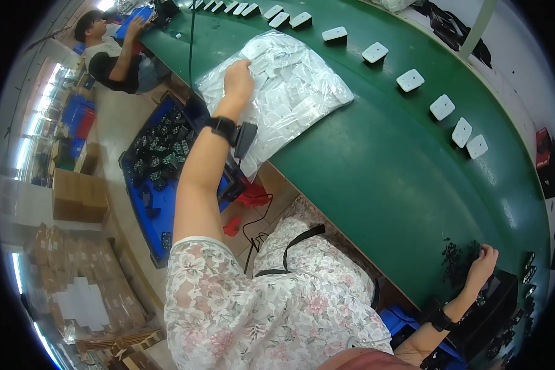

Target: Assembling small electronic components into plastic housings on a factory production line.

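Observation:
My left hand (238, 80) reaches over a large clear plastic bag (324, 102) on the green table. Several white plastic pieces (283, 80) lie in and under the film. Its fingers are curled together at the bag's far left part, and what they grip is hidden. Out to the right, my right hand (484, 266) is at a scattered pile of small black parts (451, 256) near the table's front edge. Its fingers are drawn together, and anything between them is too small or hidden to name. Both wrists wear black bands.
White rounded covers on dark bases (410, 80) stand in a curved row along the table's far side. A black box (499, 302) sits beside my right hand. At left, a blue tray (160, 216) holds dark parts, and another person (114, 65) sits beyond it.

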`<state>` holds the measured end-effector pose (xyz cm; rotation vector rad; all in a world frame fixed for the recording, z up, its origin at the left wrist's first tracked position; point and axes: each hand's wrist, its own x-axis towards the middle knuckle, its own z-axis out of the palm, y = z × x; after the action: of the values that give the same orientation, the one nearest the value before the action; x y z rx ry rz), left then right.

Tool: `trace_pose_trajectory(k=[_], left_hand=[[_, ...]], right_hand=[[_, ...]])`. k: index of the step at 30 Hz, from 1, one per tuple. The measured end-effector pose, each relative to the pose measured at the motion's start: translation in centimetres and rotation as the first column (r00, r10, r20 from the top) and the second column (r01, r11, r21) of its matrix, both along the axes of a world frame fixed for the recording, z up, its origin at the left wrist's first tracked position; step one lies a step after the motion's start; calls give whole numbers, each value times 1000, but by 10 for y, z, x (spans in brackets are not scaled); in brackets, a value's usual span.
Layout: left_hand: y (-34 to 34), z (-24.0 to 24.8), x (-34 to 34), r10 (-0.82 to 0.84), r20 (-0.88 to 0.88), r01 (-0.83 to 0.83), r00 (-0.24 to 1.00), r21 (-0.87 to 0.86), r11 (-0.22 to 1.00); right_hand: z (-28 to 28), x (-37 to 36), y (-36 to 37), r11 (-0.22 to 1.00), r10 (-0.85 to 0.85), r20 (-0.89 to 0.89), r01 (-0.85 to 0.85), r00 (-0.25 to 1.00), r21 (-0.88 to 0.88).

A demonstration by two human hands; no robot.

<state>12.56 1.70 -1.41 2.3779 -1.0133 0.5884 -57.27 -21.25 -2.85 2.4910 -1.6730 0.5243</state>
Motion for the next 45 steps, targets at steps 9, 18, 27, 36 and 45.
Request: trace_pose_trajectory(k=[9,18,27,36,45], left_hand=[[-55,22,3,63,10,-61,998,473,879],[-50,59,-7,115,-154,-50,981,373,926],[-96,73,-215,-709,-358,397,608,-636,662],[-134,37,-377,-802,-590,523,-91,-714,466],[-127,30,-382,-703,-694,531,-155,-658,534]], right_hand=[[16,27,9,969,-132,499,6,857,247],[42,70,30,987,51,571,-127,819,95],[69,137,58,849,48,889,-488,456,204],[64,166,63,839,-170,925,-442,340,316],[48,169,65,732,-348,910,-540,226,414]])
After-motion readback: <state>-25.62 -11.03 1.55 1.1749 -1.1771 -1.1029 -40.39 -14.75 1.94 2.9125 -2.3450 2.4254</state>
